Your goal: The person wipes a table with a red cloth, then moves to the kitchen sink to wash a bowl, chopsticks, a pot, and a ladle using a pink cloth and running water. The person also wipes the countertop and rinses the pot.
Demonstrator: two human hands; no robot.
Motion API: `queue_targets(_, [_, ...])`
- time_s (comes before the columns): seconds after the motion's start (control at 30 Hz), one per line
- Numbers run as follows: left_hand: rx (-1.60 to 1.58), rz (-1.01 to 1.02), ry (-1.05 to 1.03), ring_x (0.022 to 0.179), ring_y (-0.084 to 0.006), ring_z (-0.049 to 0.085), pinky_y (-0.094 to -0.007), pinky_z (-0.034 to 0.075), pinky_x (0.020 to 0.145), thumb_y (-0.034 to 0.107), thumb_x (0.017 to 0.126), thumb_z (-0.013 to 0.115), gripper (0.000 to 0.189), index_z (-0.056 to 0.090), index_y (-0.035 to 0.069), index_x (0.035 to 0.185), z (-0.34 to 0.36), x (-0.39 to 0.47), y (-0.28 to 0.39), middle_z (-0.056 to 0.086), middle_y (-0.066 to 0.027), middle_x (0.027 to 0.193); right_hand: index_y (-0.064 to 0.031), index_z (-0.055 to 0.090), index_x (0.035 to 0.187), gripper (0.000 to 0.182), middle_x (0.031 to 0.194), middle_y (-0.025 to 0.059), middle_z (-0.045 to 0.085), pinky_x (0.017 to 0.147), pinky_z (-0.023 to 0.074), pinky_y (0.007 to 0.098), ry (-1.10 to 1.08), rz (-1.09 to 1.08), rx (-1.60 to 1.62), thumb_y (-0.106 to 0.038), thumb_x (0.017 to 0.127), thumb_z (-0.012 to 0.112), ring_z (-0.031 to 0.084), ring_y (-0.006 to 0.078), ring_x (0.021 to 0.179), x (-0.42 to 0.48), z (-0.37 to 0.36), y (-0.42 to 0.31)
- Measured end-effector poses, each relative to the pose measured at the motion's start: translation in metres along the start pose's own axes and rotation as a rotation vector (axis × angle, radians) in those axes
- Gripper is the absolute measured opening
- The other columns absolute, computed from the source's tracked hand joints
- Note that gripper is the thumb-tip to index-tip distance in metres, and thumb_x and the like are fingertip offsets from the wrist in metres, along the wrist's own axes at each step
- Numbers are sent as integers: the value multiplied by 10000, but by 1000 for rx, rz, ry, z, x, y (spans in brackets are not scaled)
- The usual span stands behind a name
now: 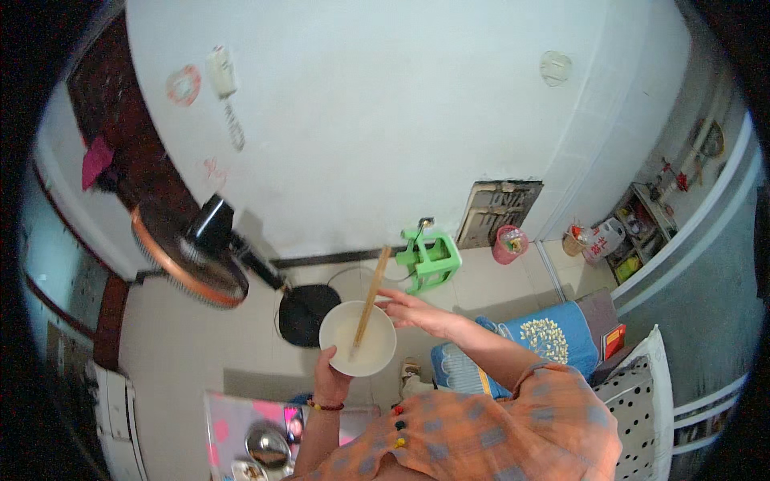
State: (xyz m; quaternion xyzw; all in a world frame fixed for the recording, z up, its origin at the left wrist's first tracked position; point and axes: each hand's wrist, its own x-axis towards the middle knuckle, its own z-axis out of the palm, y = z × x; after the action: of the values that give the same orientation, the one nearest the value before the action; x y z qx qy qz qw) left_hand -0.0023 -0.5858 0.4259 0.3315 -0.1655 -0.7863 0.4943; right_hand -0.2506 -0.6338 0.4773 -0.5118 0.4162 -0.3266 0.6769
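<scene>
My left hand (332,377) grips a white bowl (337,349) by its near left rim, with the thumb over the edge. Pale, whitish contents fill part of the bowl. A pair of wooden chopsticks (372,294) leans in it, tips inside and upper ends jutting past the far rim. Close to the bowl's right side is my right hand (412,312), its fingers spread and reaching toward the chopsticks. Whether those fingertips touch the chopsticks or the rim is unclear. A beaded bracelet (325,406) circles my left wrist.
A standing fan (210,228) rises at left from its black base (307,315). Beyond are a green plastic stool (436,258) and a pink bin (509,246) by the wall. A table (222,415) with a metal bowl (267,446) lies lower left; a blue-covered seat (568,318) stands right.
</scene>
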Motion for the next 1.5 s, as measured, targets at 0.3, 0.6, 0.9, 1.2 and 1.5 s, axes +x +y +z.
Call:
queue_targets(0.3, [62,-244,-253,1184,-338,517,-518,471,932,261,831,480,605,353,49,1384,99,158,-2,476,-150,1340,-54,612,1084,343,1007,52,634,831,471,289,395,-295,194,-359,961,511,596,143,965,41,-144,-67])
queue_targets(0.6, [68,-303,-427,1240,-329,462,-511,423,999,224,882,491,584,306,18,1397,256,298,21,435,-160,1373,-29,619,961,124,754,-2,601,564,432,191,659,-668,-111,-143,914,614,538,45,617,46,-240,-157])
queue_targets(0.9, [103,-328,-686,1162,-248,531,-404,507,923,395,968,473,558,337,24,1362,349,414,-10,511,-153,1264,-64,573,898,192,913,81,525,621,519,359,902,-690,-1148,-141,784,706,592,237,760,45,-262,-181])
queue_targets(1.2, [155,-609,-855,826,-136,621,-264,546,619,185,957,500,260,526,3,1141,382,475,-67,593,-77,970,-75,599,1039,328,894,59,498,564,546,349,853,-417,-1230,-130,737,714,621,222,713,52,-316,-180])
queue_targets(1.5, [234,-568,-498,1107,-301,556,-460,507,936,103,870,559,483,365,-24,1293,476,523,-104,492,-177,1244,-88,506,1304,453,1290,146,543,995,414,415,962,-551,-1195,-237,888,608,521,323,1175,9,-523,-243])
